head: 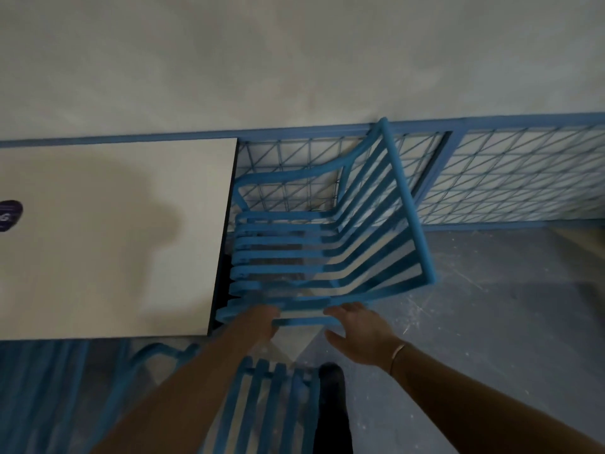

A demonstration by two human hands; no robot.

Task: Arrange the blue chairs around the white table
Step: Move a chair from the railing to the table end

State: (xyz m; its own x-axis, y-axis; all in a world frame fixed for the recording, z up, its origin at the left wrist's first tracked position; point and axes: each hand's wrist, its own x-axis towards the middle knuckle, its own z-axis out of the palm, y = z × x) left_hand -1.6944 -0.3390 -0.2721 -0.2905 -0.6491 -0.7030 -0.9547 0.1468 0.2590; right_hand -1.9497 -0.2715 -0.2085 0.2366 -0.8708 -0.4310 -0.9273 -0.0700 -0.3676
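The blue slatted chair (409,204) stands tipped at 3 o'clock of the white tabletop (114,240), its seat slats just beside the tabletop's edge and its backrest leaning away toward 1 o'clock, against the blue mesh fence (523,122). The left grip (262,317) is closed round the chair's nearest rail, at the chair's 6 o'clock side. The right grip (357,326) is spread open with nothing in it, its fingertips at that same rail — whether they touch it cannot be told. A thin bracelet (397,355) circles the right wrist. A second blue chair (278,373) sits at 6 o'clock, below both forearms, on the grey floor (491,306). A dark sticker (9,216) lies at the tabletop's 9 o'clock edge — its print is too blurred to read.
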